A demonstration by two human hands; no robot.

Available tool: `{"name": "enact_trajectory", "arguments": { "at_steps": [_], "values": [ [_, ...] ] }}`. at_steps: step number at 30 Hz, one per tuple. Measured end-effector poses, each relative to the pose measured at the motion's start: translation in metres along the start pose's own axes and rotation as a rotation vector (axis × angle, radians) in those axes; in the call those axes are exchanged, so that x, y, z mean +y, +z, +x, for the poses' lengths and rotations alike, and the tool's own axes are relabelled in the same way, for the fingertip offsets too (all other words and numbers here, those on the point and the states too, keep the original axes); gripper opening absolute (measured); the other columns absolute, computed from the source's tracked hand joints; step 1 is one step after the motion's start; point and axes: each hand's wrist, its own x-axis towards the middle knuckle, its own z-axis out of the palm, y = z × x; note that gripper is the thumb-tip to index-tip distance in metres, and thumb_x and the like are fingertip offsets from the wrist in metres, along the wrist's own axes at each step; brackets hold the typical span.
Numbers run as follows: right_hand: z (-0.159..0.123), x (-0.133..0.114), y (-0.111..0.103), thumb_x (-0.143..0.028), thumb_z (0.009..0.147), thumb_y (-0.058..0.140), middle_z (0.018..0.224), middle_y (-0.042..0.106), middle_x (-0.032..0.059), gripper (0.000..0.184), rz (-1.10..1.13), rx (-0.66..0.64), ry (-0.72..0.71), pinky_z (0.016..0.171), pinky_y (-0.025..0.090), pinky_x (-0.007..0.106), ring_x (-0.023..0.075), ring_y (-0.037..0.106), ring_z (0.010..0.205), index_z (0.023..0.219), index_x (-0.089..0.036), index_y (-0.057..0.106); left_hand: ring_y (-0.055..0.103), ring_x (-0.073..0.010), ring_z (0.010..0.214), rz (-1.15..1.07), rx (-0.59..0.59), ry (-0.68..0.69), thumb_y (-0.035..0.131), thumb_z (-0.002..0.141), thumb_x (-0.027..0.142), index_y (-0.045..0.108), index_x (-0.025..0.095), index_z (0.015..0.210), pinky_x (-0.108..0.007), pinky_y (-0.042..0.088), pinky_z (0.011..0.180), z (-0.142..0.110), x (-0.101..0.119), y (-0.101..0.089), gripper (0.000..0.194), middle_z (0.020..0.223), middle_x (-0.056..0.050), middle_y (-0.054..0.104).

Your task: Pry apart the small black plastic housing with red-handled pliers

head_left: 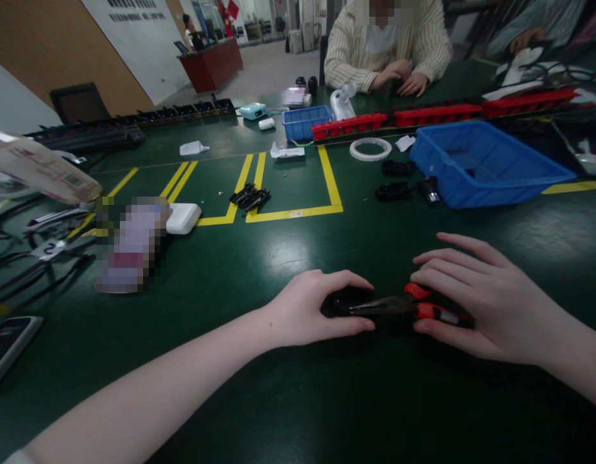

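Note:
My left hand (321, 309) is closed around a small black part (343, 303), its thumb and fingers on either side; the part's exact kind is hard to make out. From the right, my right hand (481, 303) grips red-handled pliers (426, 310), with its thumb below the handles and its fingers above. The dark long-nosed jaws of the pliers point left and reach the black part between my left thumb and fingers. Beyond my right hand, several similar black parts (393, 191) lie beside a blue bin (491, 164).
A phone (133, 248) and a white case (183, 218) lie to the left, near black cables (31, 258). Black slim pieces (250, 197) rest by the yellow tape. Farther back are a tape roll (370, 149), a small blue bin (305, 122), red strips (437, 116) and a seated person (387, 51).

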Motion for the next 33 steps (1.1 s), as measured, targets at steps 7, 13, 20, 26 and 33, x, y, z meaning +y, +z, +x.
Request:
{"name": "enact_trajectory", "arguments": {
  "at_steps": [7,13,20,26,33],
  "values": [
    [0.0,-0.002,0.0,-0.042,0.085,0.053,0.087,0.066,0.0098,0.03,-0.028,0.03,0.025,0.099,0.037,0.054,0.027,0.063,0.09,0.098,-0.015,0.057,0.064,-0.0145,0.088,-0.036,0.027,-0.006,0.07,0.082,0.034,0.058,0.016,0.115,-0.024,0.049,0.074,0.0,-0.001,0.0,0.04,0.103,-0.002,0.067],
    [-0.002,0.0,-0.002,-0.042,0.086,0.053,0.089,0.066,0.0112,0.032,-0.03,0.034,0.028,0.097,0.036,0.054,0.0277,0.063,0.09,0.1,-0.014,0.056,0.064,-0.0136,0.091,-0.093,0.036,0.012,0.069,0.082,0.031,0.058,0.016,0.116,-0.023,0.05,0.077,0.0,-0.003,0.0,0.039,0.106,-0.002,0.067],
    [0.0,0.001,-0.003,-0.042,0.085,0.054,0.087,0.065,0.0089,0.03,-0.03,-0.001,-0.013,0.098,0.035,0.052,0.0253,0.063,0.086,0.099,-0.015,0.056,0.064,-0.0138,0.091,-0.088,0.034,0.009,0.07,0.082,0.031,0.058,0.015,0.116,-0.023,0.05,0.077,-0.001,-0.002,0.001,0.04,0.106,-0.002,0.067],
    [0.001,-0.004,-0.002,-0.043,0.087,0.051,0.085,0.064,0.0075,0.029,0.015,-0.005,0.052,0.097,0.036,0.05,0.0233,0.062,0.083,0.095,-0.016,0.056,0.064,-0.0147,0.09,-0.07,0.021,0.006,0.07,0.081,0.032,0.058,0.016,0.115,-0.024,0.049,0.075,0.0,-0.001,0.0,0.039,0.104,-0.002,0.067],
    [0.0,-0.008,0.002,-0.045,0.089,0.048,0.085,0.063,0.0067,0.03,0.045,-0.012,0.107,0.089,0.038,0.047,0.0221,0.06,0.082,0.095,-0.017,0.057,0.064,-0.0146,0.089,-0.03,0.018,-0.008,0.07,0.082,0.033,0.058,0.017,0.115,-0.024,0.048,0.075,0.001,-0.001,0.0,0.039,0.104,-0.001,0.067]
  ]
}}
